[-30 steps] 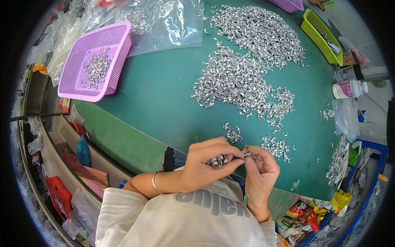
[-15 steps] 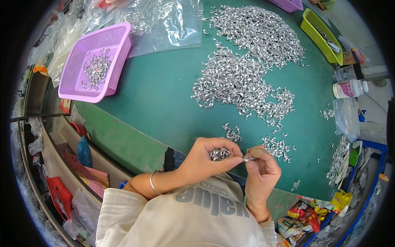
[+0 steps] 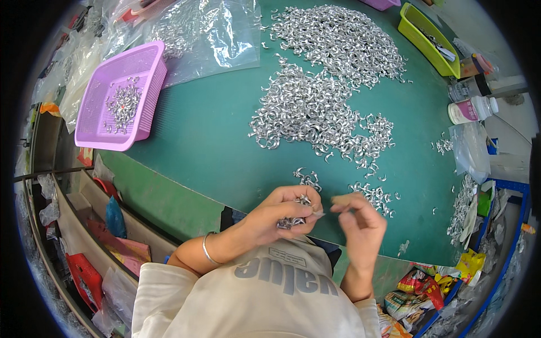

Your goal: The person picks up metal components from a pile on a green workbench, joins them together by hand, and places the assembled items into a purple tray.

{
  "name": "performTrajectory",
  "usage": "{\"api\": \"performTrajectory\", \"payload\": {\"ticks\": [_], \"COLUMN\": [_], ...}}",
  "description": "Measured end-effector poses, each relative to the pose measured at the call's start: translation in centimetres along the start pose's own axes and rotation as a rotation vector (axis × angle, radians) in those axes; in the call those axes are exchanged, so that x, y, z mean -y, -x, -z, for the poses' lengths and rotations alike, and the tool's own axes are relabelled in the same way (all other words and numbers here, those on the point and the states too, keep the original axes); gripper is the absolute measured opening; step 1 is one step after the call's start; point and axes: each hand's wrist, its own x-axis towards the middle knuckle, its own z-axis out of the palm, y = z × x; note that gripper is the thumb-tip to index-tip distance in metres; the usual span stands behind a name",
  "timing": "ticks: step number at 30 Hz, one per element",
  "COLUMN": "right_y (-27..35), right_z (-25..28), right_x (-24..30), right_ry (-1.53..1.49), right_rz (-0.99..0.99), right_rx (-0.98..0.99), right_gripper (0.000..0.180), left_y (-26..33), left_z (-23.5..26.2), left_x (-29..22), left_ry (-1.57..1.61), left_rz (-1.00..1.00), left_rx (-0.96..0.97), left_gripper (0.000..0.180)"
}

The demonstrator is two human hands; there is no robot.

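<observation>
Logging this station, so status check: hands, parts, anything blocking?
Left hand shut on a bunch of silver metal clips. Right hand fingertips pinched beside it; contents unclear. Nothing between the hands.

Basket [image 3: 121, 101] at far left on the worktop [image 3: 208, 141]; heap of metal clips [image 3: 321, 101] in the middle; tray [image 3: 428, 39] far right; bottle [image 3: 470, 110] nearer.

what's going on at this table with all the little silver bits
A person sits at a green table working with small silver metal pieces. The left hand holds a small bunch of the pieces, and the right hand is raised beside it, fingers pinched close to the bunch. A big pile of loose pieces spreads across the table ahead. A purple basket at the far left holds a few more.
</observation>
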Motion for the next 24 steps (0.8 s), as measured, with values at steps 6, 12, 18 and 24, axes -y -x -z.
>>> {"api": "performTrajectory", "payload": {"ticks": [6,12,18,24], "right_y": [-4.1,-4.5,-2.5,-0.9], "right_z": [2.9,1.5,1.2,0.9], "right_x": [-2.1,-4.0,-3.7,-2.6], "right_ry": [0.853,1.041,0.450,-0.266], "right_rz": [0.264,0.343,0.141,-0.061], "right_rx": [-0.272,-0.150,-0.243,-0.176], "right_gripper": [0.020,0.013,0.016,0.020], "left_y": [-1.2,-1.7,-1.7,-1.7], "left_z": [-0.2,0.8,0.5,-0.6], "left_x": [-0.4,-0.1,0.1,0.6], "left_ry": [-0.122,0.106,0.036,-0.456], "left_rz": [-0.116,0.046,-0.022,-0.152], "left_rx": [-0.036,-0.202,-0.275,-0.434], "left_gripper": [0.019,0.034,0.028,0.011]}}
